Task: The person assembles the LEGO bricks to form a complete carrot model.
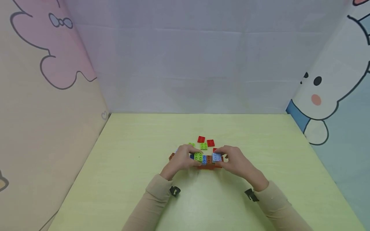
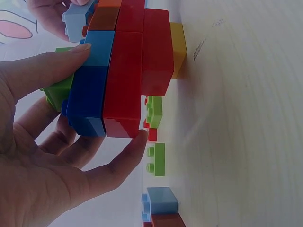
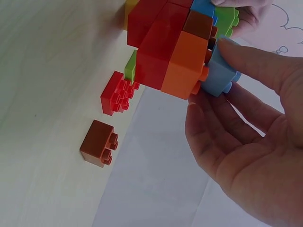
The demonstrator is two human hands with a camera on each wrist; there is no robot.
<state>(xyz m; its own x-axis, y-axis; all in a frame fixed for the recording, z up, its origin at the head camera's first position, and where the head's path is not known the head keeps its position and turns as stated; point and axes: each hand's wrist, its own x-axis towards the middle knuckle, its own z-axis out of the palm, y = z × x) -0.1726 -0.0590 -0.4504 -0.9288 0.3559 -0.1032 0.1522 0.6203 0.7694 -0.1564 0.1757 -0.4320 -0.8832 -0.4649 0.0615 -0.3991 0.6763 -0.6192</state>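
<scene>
A stepped structure of toy building bricks stands on the table, with red bricks [image 2: 124, 85] in its lower layers and a yellow brick [image 2: 179, 49] at its base. Its upper row has a dark blue brick [image 2: 86, 94], a blue brick [image 2: 100, 48], a brown brick [image 3: 197, 23] and an orange brick [image 3: 183, 66]. At the left, my left hand [image 1: 183, 157] pinches a lime green brick [image 1: 198, 156] on top of this row. My right hand [image 1: 237, 162] holds a light blue brick [image 1: 216, 157] between thumb and fingers, over the right end.
Behind the structure lie loose bricks: two red ones [image 1: 201, 139], a lime green one [image 1: 203, 146] and others partly hidden by the hands. A brown brick [image 3: 97, 144] and a red brick [image 3: 113, 93] lie toward the right. On the left is another light blue brick [image 2: 162, 200].
</scene>
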